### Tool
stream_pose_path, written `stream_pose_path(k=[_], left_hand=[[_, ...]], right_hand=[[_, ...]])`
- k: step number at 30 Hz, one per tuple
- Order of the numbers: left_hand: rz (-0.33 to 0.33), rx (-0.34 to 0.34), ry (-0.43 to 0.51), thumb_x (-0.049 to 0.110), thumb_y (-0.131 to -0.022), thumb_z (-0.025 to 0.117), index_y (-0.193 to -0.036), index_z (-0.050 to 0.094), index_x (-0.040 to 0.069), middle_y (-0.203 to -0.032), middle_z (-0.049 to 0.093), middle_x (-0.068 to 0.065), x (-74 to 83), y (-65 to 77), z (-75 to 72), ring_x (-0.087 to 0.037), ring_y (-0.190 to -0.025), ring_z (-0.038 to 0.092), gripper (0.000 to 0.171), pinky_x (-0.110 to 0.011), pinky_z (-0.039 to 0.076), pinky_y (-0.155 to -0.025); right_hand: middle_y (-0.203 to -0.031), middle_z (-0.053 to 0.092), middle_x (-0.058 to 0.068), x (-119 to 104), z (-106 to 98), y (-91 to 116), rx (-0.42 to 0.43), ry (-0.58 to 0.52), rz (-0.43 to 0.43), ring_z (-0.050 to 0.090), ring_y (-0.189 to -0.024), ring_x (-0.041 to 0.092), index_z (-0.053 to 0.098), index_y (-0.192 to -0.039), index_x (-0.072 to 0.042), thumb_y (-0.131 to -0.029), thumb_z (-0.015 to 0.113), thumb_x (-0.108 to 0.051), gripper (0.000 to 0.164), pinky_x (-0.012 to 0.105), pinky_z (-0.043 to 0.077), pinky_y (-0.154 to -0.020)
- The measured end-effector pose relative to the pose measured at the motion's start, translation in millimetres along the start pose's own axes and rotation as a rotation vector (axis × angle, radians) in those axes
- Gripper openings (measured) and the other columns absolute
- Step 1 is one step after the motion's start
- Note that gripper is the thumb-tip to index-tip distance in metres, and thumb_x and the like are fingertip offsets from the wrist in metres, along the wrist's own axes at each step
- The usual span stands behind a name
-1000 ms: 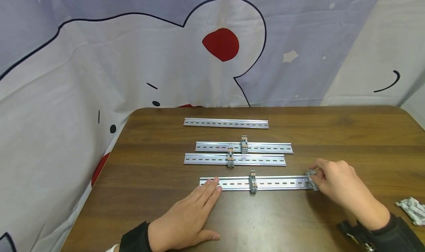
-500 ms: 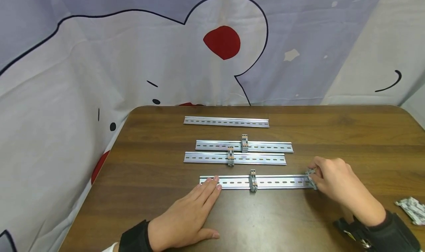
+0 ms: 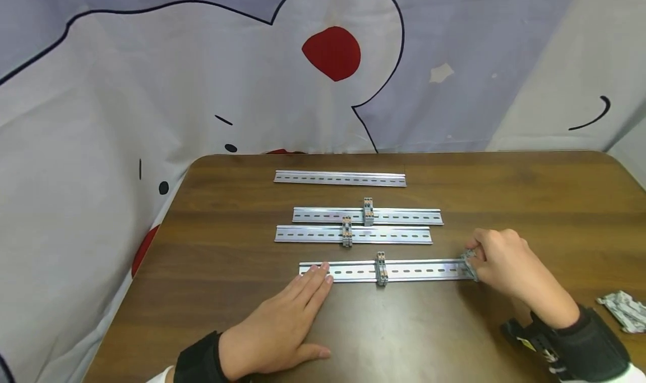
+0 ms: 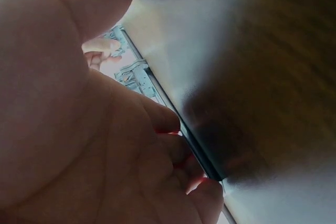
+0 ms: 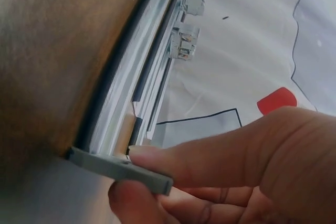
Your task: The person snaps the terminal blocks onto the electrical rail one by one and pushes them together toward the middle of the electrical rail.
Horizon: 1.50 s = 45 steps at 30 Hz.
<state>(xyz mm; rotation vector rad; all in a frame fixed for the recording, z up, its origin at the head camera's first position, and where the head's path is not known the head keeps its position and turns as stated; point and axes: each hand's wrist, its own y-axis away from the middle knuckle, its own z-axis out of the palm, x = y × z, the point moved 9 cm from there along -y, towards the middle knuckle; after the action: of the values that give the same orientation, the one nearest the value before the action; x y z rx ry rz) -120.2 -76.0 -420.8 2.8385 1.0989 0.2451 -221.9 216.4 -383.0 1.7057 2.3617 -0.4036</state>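
Observation:
The nearest slotted metal DIN rail [image 3: 424, 270] lies crosswise on the table, with a grey terminal block [image 3: 381, 268] clipped near its middle. My left hand [image 3: 282, 321] rests with straight fingers over the rail's left end. At the opposite end my right hand [image 3: 510, 265] pinches a thin grey terminal block [image 5: 123, 169] between thumb and fingers. That block sits across the rail's end in the right wrist view, and the fingers partly cover it in the head view.
Behind are two DIN rails, a nearer one [image 3: 308, 234] and a farther one [image 3: 414, 216], each carrying a terminal block. A bare rail [image 3: 340, 178] lies near the table's back edge. A crumpled patterned packet [image 3: 624, 311] is at the right. A printed cloth [image 3: 151, 80] hangs behind.
The head view has shifted slightly, so the table and rails appear a little higher. Both hands keep their places on the nearest rail.

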Motion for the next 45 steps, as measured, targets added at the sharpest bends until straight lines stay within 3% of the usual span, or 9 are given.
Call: stream_pose_path(k=[6, 12, 15, 20, 27, 31, 38, 45], left_hand=[[-0.037, -0.002, 0.014, 0.068, -0.091, 0.046, -0.154, 0.016, -0.002, -0.162, 0.005, -0.020, -6.6, 1.9, -0.8, -0.032, -0.149, 0.008, 0.098, -0.044, 0.023, -0.118], [-0.051, 0.000, 0.000, 0.069, -0.091, 0.042, -0.154, 0.017, -0.001, -0.162, 0.006, -0.019, -6.7, 4.4, 1.6, -0.030, -0.150, 0.009, 0.098, -0.043, 0.024, -0.117], [-0.050, 0.000, -0.012, 0.070, -0.091, 0.039, -0.154, 0.017, -0.001, -0.162, 0.006, -0.019, -5.6, 5.9, 2.2, -0.029, -0.150, 0.009, 0.098, -0.042, 0.024, -0.117], [-0.046, -0.003, -0.030, 0.070, -0.092, 0.037, -0.155, 0.016, -0.001, -0.162, 0.004, -0.019, -4.8, 6.4, 1.2, -0.028, -0.150, 0.008, 0.097, -0.042, 0.024, -0.117], [-0.036, 0.001, -0.042, 0.070, -0.092, 0.038, -0.154, 0.017, -0.001, -0.162, 0.005, -0.019, -3.8, 5.0, 0.6, -0.029, -0.150, 0.009, 0.097, -0.041, 0.024, -0.118], [-0.037, 0.016, -0.049, 0.070, -0.091, 0.040, -0.154, 0.018, -0.002, -0.162, 0.007, -0.020, -4.1, 3.6, 0.6, -0.029, -0.150, 0.010, 0.098, -0.041, 0.024, -0.118], [-0.019, 0.029, -0.046, 0.070, -0.091, 0.041, -0.154, 0.018, -0.003, -0.162, 0.008, -0.021, -2.8, 0.6, 1.9, -0.030, -0.149, 0.011, 0.098, -0.042, 0.025, -0.117], [-0.005, 0.041, -0.053, 0.070, -0.091, 0.042, -0.153, 0.019, -0.003, -0.161, 0.009, -0.022, -1.7, -2.1, 2.6, -0.031, -0.149, 0.012, 0.099, -0.042, 0.025, -0.117]], right_hand=[[-0.059, 0.053, -0.008, -2, -2, -11, -0.024, -0.046, 0.010, 0.046, -0.054, 0.010, 0.069, -0.086, 0.000, -0.072, 0.071, -0.002, 0.015, 0.029, 0.039, -0.051], [-0.058, 0.060, -0.007, 9, 5, -11, -0.162, -0.173, 0.073, 0.056, -0.046, 0.008, 0.068, -0.095, 0.005, -0.079, 0.067, -0.003, 0.018, 0.026, 0.044, -0.047], [-0.057, 0.060, -0.007, 11, 7, -10, -0.188, -0.187, 0.079, 0.057, -0.045, 0.007, 0.068, -0.096, 0.005, -0.080, 0.063, -0.002, 0.018, 0.025, 0.044, -0.045], [-0.061, 0.061, -0.006, 8, 0, -9, -0.132, -0.155, 0.034, 0.054, -0.044, 0.003, 0.070, -0.091, 0.002, -0.078, 0.061, 0.000, 0.016, 0.023, 0.041, -0.043], [-0.063, 0.055, -0.007, -1, -20, -4, 0.030, -0.020, -0.037, 0.029, -0.047, 0.005, 0.071, -0.083, -0.004, -0.073, 0.062, 0.000, 0.015, 0.021, 0.023, -0.045], [-0.062, 0.056, -0.008, -3, -20, -2, 0.032, -0.043, -0.019, 0.033, -0.047, 0.005, 0.071, -0.084, -0.003, -0.072, 0.065, -0.002, 0.013, 0.022, 0.027, -0.044], [-0.055, 0.060, -0.013, 4, -3, 2, -0.098, -0.106, 0.095, 0.055, -0.047, 0.004, 0.069, -0.094, 0.001, -0.077, 0.067, -0.006, 0.019, 0.025, 0.039, -0.048], [-0.055, 0.055, -0.010, -2, -2, 4, -0.007, -0.056, 0.053, 0.050, -0.049, 0.007, 0.068, -0.087, 0.001, -0.073, 0.066, -0.002, 0.015, 0.029, 0.040, -0.047]])
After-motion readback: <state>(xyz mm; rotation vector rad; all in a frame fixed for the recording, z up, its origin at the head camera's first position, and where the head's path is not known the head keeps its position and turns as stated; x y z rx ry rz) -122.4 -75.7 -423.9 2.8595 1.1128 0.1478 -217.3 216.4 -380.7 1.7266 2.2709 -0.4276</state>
